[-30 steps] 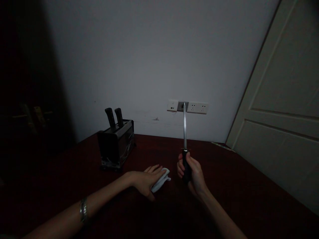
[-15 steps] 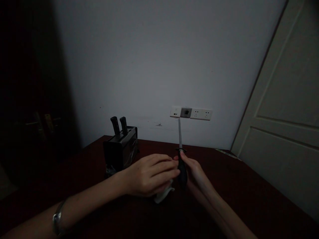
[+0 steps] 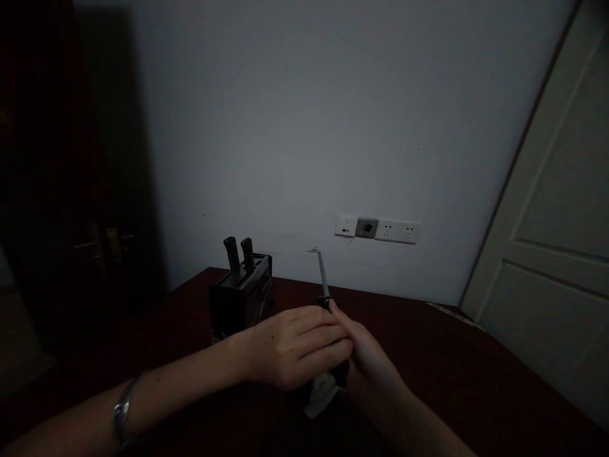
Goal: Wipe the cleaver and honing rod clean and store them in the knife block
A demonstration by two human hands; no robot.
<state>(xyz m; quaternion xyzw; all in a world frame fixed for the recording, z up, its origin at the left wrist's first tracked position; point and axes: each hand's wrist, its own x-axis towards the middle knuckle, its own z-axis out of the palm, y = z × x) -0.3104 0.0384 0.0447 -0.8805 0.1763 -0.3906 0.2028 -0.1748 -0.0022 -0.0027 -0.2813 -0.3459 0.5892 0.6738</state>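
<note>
A honing steel (image 3: 323,276) with a thin grey rod, a guard and a dark handle points up and away from me over the table. My right hand (image 3: 371,358) is closed round its handle from the right, thumb near the guard. From the left, my left hand (image 3: 297,346) curls its fingers over the same handle. A crumpled white cloth or tissue (image 3: 323,395) hangs out below my left hand, which is closed on it; the part inside the palm is hidden.
A black knife block (image 3: 233,308) with two dark-handled knives (image 3: 247,254) upright in it stands on the dark red table (image 3: 419,355), left of the hands. Behind is a pale wall with a row of sockets (image 3: 397,231). A panelled door (image 3: 547,298) is at the right.
The honing steel's tip has swung left and down from the sockets. My left hand has closed over the handle, where it was beside it, and the cloth shows lower. The view has shifted slightly.
</note>
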